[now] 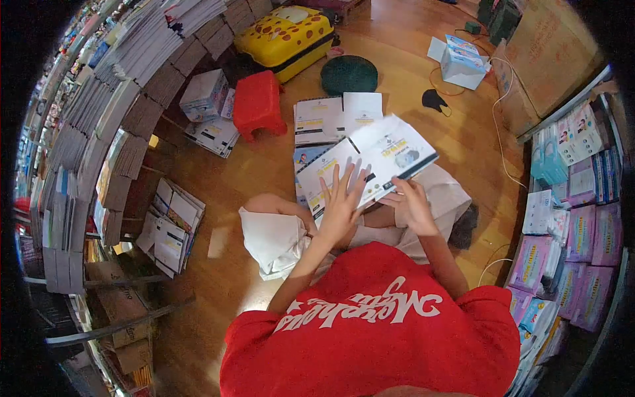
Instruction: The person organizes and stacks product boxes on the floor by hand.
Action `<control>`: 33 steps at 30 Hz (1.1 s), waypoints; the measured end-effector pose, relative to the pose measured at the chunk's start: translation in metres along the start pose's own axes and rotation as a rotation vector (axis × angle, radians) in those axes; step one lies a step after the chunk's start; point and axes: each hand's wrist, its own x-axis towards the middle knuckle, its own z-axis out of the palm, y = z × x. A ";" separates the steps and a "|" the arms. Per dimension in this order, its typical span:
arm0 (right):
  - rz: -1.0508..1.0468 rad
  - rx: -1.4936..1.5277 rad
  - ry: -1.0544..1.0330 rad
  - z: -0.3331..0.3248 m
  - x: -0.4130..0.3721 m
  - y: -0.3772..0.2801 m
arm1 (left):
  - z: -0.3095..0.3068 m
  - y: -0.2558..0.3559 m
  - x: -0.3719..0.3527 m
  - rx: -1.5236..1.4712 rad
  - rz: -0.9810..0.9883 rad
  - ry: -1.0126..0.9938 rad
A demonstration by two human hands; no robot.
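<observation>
Printed cardboard sheet [380, 142], tilted above the lap and overlapping similar sheets [319, 111] on the floor in this view! Mostly white, bright with yellow lettering, dark patches by the near edge, a grey rounded picture toward the right end, far edge slightly blurred. Lying under a left hand [340, 200], fingers spread wide; pinched narrowly at the near edge by a right hand [415, 208].

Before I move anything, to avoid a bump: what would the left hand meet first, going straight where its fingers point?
Beyond the printed sheet under it, the left hand would likely meet the white sheets lying farther ahead, though they may sit lower.
</observation>
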 end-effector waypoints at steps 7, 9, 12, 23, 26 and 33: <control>-0.083 0.141 0.182 -0.039 -0.005 0.023 | 0.001 -0.033 -0.026 -0.312 -0.203 0.215; -0.134 0.179 0.182 -0.048 0.001 0.020 | 0.005 -0.037 -0.036 -0.237 -0.348 0.414; -0.100 0.225 0.112 -0.041 0.002 0.012 | 0.023 -0.058 -0.046 -1.099 -0.667 0.242; -0.258 -0.148 0.254 -0.070 0.081 -0.006 | 0.006 -0.135 0.012 -1.354 -0.695 0.273; -0.319 -0.417 0.281 -0.079 0.147 -0.008 | 0.002 -0.162 0.063 -1.247 -0.535 0.335; -0.601 -0.979 0.342 -0.128 0.296 0.058 | 0.091 -0.282 0.110 -0.411 -0.548 0.307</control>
